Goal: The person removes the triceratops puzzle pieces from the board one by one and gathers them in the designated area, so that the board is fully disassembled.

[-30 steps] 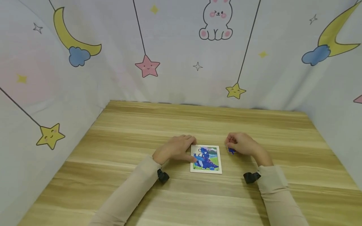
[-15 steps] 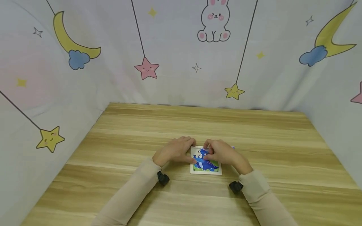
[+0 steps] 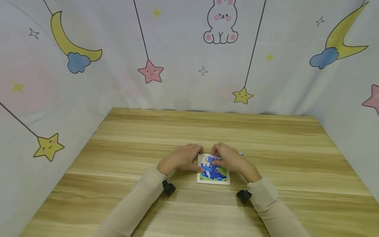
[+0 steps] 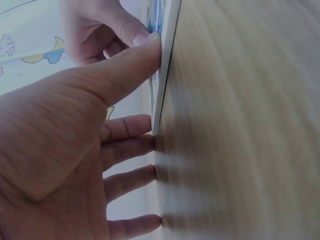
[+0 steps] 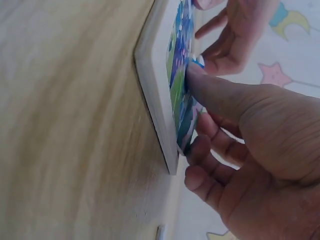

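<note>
A small square puzzle board (image 3: 214, 179) with a blue dinosaur picture lies flat on the wooden table (image 3: 189, 128). My left hand (image 3: 189, 157) rests beside its left edge, fingers straight on the table. In the left wrist view the left hand (image 4: 142, 75) has its thumb pressed against the puzzle board (image 4: 167, 45) edge. My right hand (image 3: 221, 156) covers the board's upper part. In the right wrist view the right hand (image 5: 196, 111) pinches a puzzle piece (image 5: 184, 125), thumb on its face, tilted slightly off the puzzle board (image 5: 157, 105).
A small loose piece (image 3: 241, 154) lies on the table just right of my right hand. Printed fabric walls (image 3: 189, 59) with moons, stars and a rabbit enclose the table on three sides. Bare wood stretches behind and to both sides of the board.
My right hand carried a blue piece from the table at the board's right onto the board. The left hand stayed at the board's left edge.
</note>
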Available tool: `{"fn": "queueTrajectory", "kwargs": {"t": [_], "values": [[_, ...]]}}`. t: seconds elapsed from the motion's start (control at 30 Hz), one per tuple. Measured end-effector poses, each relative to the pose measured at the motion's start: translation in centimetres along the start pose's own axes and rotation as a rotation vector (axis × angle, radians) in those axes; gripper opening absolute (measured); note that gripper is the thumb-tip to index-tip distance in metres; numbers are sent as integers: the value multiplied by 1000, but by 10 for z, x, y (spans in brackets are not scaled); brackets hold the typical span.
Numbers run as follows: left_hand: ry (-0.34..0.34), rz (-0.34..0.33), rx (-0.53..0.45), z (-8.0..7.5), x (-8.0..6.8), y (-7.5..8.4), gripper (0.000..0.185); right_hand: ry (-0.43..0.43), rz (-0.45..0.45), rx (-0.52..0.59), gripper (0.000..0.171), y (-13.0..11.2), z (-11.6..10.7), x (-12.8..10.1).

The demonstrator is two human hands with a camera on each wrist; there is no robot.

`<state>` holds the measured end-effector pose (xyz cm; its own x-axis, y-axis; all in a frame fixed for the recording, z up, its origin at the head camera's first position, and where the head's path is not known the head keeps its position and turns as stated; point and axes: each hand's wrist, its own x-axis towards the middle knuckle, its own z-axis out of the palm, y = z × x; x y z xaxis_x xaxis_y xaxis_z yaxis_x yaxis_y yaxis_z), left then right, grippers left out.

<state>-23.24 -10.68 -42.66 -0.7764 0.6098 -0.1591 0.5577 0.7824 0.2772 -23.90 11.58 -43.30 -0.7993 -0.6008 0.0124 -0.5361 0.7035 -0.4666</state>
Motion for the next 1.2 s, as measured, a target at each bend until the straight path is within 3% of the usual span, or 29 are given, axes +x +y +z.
{"fn": "queueTrajectory", "kwargs": {"t": [0.2,0.37,0.5,0.97,1.2], "values": [[-12,-4,0,0,1,0,65,-7,-10,59,20,0,-1,1],[-8,-16,-4,2,2,0,64,-37,-44,211,2,13,-11,-1],[-6,-14,1,2,2,1,64,-43,-34,280,6,27,-23,-6],[5,15,-8,1,2,-1,63,-49,106,193,7,84,-69,-40],[1,11,-16,2,1,-1,63,-108,144,215,9,102,-75,-53]]}}
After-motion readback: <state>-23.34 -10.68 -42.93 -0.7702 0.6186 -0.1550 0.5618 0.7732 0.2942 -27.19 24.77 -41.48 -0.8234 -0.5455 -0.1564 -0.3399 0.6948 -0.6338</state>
